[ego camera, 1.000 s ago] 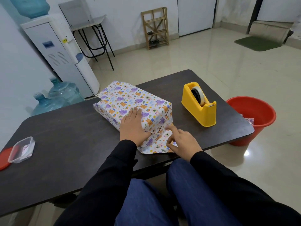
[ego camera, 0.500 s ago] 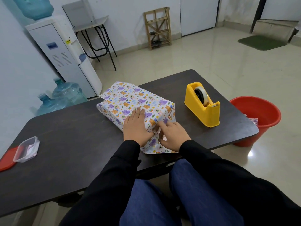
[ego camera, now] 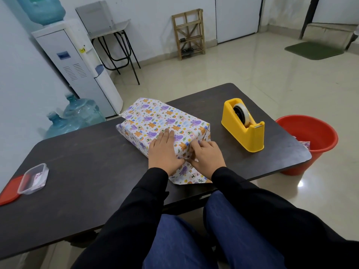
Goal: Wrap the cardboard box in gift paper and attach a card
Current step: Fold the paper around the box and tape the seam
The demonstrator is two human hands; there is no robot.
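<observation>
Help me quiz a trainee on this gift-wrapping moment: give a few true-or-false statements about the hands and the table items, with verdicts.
The left hand lies flat on the box. True.
The right hand curls its fingers on the gift paper at the box's near end. True.
The tape dispenser is blue. False: the tape dispenser is yellow.
The red bucket stands on the table. False: the red bucket stands on the floor beside the table.

Dark table (ego camera: 87,162), wrapped box (ego camera: 155,121), yellow tape dispenser (ego camera: 242,133), clear container (ego camera: 33,178), red lid (ego camera: 8,193)
</observation>
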